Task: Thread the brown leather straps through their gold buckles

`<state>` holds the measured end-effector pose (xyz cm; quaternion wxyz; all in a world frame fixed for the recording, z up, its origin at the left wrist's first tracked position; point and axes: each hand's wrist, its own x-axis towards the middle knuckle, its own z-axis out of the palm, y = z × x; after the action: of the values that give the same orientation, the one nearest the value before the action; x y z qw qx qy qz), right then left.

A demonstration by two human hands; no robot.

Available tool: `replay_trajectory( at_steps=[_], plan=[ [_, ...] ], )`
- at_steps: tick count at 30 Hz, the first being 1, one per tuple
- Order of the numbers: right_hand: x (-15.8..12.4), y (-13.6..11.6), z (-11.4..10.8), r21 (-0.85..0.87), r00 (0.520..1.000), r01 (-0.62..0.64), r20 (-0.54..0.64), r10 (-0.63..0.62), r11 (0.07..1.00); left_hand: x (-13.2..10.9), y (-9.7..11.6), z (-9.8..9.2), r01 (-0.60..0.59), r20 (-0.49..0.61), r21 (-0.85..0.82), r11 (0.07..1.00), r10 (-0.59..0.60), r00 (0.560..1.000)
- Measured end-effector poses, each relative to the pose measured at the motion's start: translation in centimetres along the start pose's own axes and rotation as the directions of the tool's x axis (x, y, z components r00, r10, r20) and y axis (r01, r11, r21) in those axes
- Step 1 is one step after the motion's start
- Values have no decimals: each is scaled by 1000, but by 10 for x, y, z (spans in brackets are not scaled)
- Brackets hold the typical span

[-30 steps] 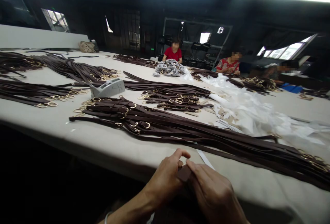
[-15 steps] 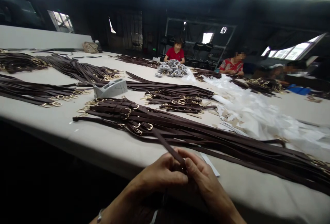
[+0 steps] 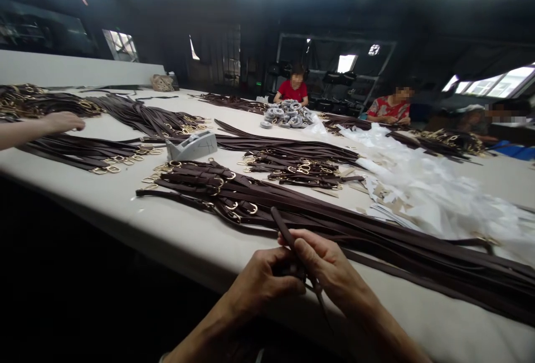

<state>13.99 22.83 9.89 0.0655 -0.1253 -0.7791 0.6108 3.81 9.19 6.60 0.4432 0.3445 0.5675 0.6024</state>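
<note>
Just over the table's front edge, my two hands hold a dark brown leather strap [image 3: 282, 226] between them. My right hand [image 3: 328, 265] pinches it with thumb and fingers, and its free end points up and away. My left hand [image 3: 267, 276] is closed lower on the strap, with the thumb stretched toward the right hand. A thin dark length hangs below the fingers; the part inside the left hand is hidden. Right behind the hands lies a long bundle of brown straps [image 3: 301, 204] with gold buckles at its left end.
A grey tape dispenser [image 3: 192, 146] stands behind the bundle. Short straps with gold rings [image 3: 292, 168] lie mid-table; white plastic wrap [image 3: 422, 179] spreads at right. At left, another person's hand [image 3: 62, 122] reaches over more straps [image 3: 75, 151]. Several people sit across the table [image 3: 175, 229].
The strap's free end, earlier stretched toward the buckles, is now shorter and steeper above my right hand. Another person's arm has come in from the left. The view has shifted slightly.
</note>
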Motion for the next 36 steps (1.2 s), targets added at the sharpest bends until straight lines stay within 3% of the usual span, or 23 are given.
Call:
replay_trajectory(
  at_steps=[2, 4, 8, 13, 17, 23, 27, 30, 33, 36],
  plan=[
    [7, -13, 5, 177, 999, -28, 42, 21, 984, 0, -2, -2, -8, 22, -57, 998, 9, 1000],
    [9, -20, 5, 245, 1000, -13, 20, 9, 970, -1, -7, -5, -49, -17, -132, 990, 47, 999],
    [2, -13, -10, 146, 997, -74, -1, 75, 987, -5, -19, -11, -83, -135, -197, 977, 56, 989],
    [-12, 1, -31, -82, 982, -172, 67, 178, 982, -10, -24, -13, -41, -167, -145, 989, 17, 986],
    [-13, -2, -32, -66, 971, -212, 99, 218, 975, -7, -22, -12, -89, -117, -48, 995, 83, 990],
    [-2, -2, -9, -3, 968, -189, 169, 187, 982, -3, -25, -7, -171, -114, 38, 984, 175, 978],
    [2, 9, -7, 23, 967, -202, 166, 196, 979, -8, -21, -16, -128, -84, 38, 991, 131, 988],
    [3, 15, -12, 40, 953, -256, 180, 245, 966, -15, -16, -30, -27, -74, 66, 997, 32, 997],
    [2, 13, -10, -147, 972, -208, 77, 221, 967, -18, -15, -39, 32, -131, 141, 989, -13, 991],
    [3, 6, 1, -438, 991, -122, 3, 137, 891, -18, -21, -40, -13, -125, 121, 993, 28, 992]
  ],
)
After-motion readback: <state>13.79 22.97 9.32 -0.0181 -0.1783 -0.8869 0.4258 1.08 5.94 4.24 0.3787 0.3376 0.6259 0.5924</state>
